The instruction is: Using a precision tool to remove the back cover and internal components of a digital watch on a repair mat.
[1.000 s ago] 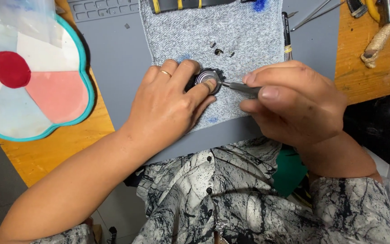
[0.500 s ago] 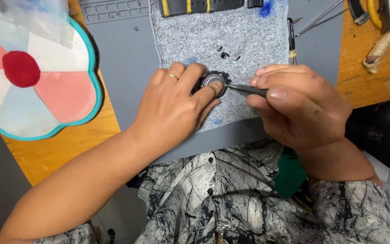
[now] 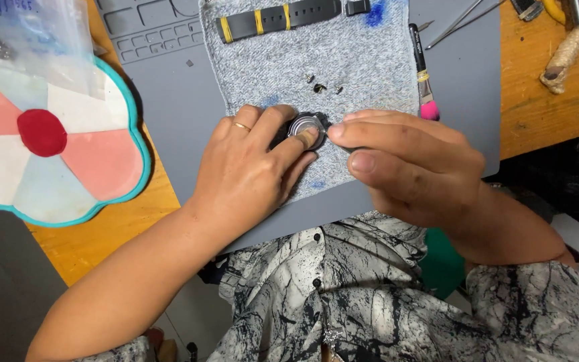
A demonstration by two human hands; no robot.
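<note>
A round dark watch case (image 3: 305,125) with a silver back lies on a grey knitted cloth (image 3: 363,60). My left hand (image 3: 249,167), with a ring on one finger, holds the case down, and its thumb rests on the silver back. My right hand (image 3: 410,164) is pinched at the case's right edge. Its fingers almost wholly hide the thin metal tool they hold. Several tiny screws (image 3: 319,86) lie on the cloth just beyond the case.
A dark strap with yellow bands (image 3: 276,17) lies at the cloth's far edge, and a pink-tipped brush (image 3: 423,74) along its right side. The cloth sits on a grey work mat (image 3: 169,87). A flower-shaped pad (image 3: 55,154) and a plastic bag (image 3: 35,47) are at left, with tools (image 3: 567,47) at far right.
The view has tilted so the hands sit lower and the strap shows. My right hand has closed in on the case, and its fingers now cover the thin tool.
</note>
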